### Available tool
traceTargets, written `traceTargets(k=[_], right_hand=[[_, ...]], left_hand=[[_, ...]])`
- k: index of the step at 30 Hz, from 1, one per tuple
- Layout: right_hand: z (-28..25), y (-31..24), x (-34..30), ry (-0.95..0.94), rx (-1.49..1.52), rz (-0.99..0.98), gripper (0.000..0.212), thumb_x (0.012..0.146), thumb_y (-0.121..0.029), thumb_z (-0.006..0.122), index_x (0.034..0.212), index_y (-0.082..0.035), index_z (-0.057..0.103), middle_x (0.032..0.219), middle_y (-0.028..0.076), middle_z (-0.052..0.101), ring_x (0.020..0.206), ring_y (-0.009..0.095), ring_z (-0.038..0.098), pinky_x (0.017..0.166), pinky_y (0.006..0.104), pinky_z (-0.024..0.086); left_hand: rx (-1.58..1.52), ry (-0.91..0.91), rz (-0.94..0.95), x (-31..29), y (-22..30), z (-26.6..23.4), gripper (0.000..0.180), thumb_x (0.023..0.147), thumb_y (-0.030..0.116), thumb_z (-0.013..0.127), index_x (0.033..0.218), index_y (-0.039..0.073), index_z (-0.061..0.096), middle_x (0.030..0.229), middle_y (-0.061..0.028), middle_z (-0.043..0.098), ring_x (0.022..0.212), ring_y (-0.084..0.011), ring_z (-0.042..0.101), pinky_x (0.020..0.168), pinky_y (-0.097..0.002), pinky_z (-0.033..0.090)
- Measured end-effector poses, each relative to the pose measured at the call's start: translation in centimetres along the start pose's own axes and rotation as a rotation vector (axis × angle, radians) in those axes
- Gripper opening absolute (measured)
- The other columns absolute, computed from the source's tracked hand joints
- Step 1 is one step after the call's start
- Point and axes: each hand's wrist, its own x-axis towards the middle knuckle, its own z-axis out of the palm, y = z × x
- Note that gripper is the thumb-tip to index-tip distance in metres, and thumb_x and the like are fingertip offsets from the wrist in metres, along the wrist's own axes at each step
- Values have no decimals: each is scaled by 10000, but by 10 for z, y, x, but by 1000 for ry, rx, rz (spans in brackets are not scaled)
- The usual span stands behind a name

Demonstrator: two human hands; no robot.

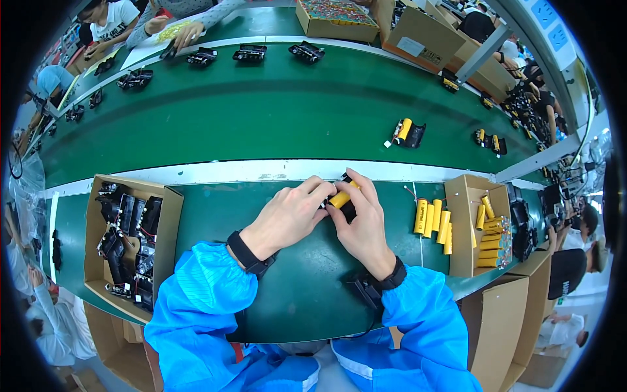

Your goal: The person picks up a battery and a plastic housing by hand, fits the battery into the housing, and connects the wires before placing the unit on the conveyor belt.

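Both hands meet at the middle of the green bench, just below the white rail. Between them is a yellow cylindrical battery [342, 196] in a black plastic housing, mostly covered by my fingers. My left hand [292, 212] is closed, its fingertips pinching at the left end of the piece. My right hand [361, 215] wraps round the other side, thumb below and index finger above. Several loose yellow batteries [428, 217] stand in a row to the right of my right hand. Another black housing [363, 289] lies by my right wrist.
At left a cardboard box [171, 222] holds black housings. At right a cardboard box [462, 242] holds yellow batteries. Beyond the white rail [261, 171], a green conveyor [261, 124] carries several assemblies, one with a yellow battery [404, 129]. A metal post [542, 157] rises at right. Other people work across.
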Motion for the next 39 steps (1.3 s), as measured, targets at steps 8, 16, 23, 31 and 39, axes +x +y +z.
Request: traceTargets(k=[8,16,23,31,39], right_hand=[[4,-2,-2,69,-17,49,506,699,-10,778,1168,-16,588,1325,202,500,1194,368,525,973,410,464],[8,11,-7,2,-9,59,623,693,-55,810,1243,-3,523,1360,229,431,1240,400,466,990,429,445],[14,2,-6,20,-78,31,660,709,-7,758,1285,63,444,1340,246,433,1224,422,448,1014,440,417],[16,3,-8,41,21,14,695,696,8,722,1297,115,391,1324,284,418,1206,450,433,1017,461,395],[15,0,-9,-48,-110,-6,704,731,-50,734,1284,186,368,1314,334,394,1211,479,409,1024,484,379]], left_hand=[[56,-23,49,-3,-3,-2,268,783,78,718,1035,44,633,1072,-85,592,787,-295,659,671,-376,558],[165,-96,117,2,-4,-11,222,846,117,666,1040,23,614,1046,-93,578,734,-315,659,638,-419,542],[-211,-7,-295,26,-3,-8,272,790,160,731,1008,10,668,947,-160,626,792,-279,661,688,-342,525],[-46,-195,-259,34,-5,1,298,759,170,741,936,-50,644,771,-174,624,643,-250,589,572,-322,465],[-255,-247,-511,40,-23,9,382,680,208,824,937,-18,652,725,-125,615,666,-229,614,596,-351,483]])
